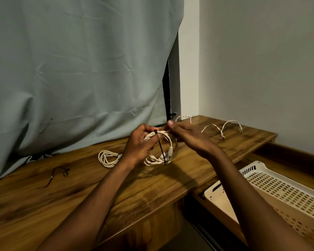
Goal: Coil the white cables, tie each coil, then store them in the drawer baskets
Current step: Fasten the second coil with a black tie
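The left hand is clenched around the top of a coiled white cable, fingers and thumb curled over the bundled loops, and holds the coil upright above the wooden table, with the lower loops close to or touching the surface. A black tie is wrapped at the top of this coil beside the left thumb, and its free tail hangs down across the loops to their lower edge. The cable's plugs sit inside the coil, to the right of the tail. The right hand is just right of the coil with fingertips drawn together at the coil's top; it appears to pinch something thin there, but whether that is the tie end or a cable strand cannot be told because of blur. Left of the held coil, 1 second coil lies flat on the table with a dark tie already on its right side. Further left of the coil, a loose dark tie lies on the wood. Right of and behind the coil, an uncoiled white cable arches over the table's far end. Below and right of the coil, an open drawer holds a perforated cream basket. Behind the coil hangs a grey curtain.
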